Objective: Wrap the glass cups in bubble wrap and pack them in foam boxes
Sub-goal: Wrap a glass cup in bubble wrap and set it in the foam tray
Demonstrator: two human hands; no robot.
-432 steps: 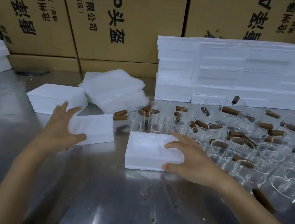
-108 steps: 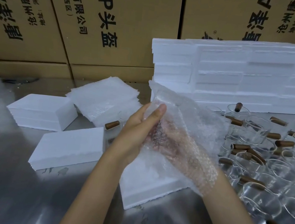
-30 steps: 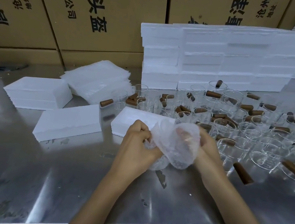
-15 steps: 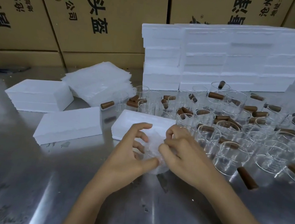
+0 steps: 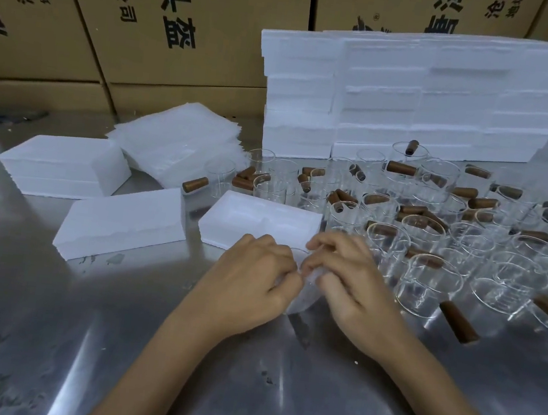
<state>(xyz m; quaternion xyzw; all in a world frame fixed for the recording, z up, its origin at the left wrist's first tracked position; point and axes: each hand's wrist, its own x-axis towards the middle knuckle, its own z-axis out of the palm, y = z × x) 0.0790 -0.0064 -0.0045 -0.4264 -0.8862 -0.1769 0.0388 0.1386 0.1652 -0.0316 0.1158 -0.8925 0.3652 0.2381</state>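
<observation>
The person's left hand (image 5: 250, 280) and right hand (image 5: 349, 285) both have a closed grip on 1 wrapped cup (image 5: 301, 295), low over the table (image 5: 111, 342), just in front of the open foam box (image 5: 260, 221). The box holds nothing yet, and many bare glass cups (image 5: 428, 288) wait at the right, so the task looks barely begun. 0.5 s ago the left fingers were spread; now they curl tighter over the bubble wrap, and the bundle looks more compact.

Table: brushed glossy steel tabletop (image 5: 43, 334), smudged.
Boxes: matt white grainy foam blocks (image 5: 417, 97).
Cups: clear glossy glass cups (image 5: 428, 288), brown matt handles (image 5: 458, 321).
Cartons, upper left: matt brown cardboard (image 5: 218, 28).
</observation>
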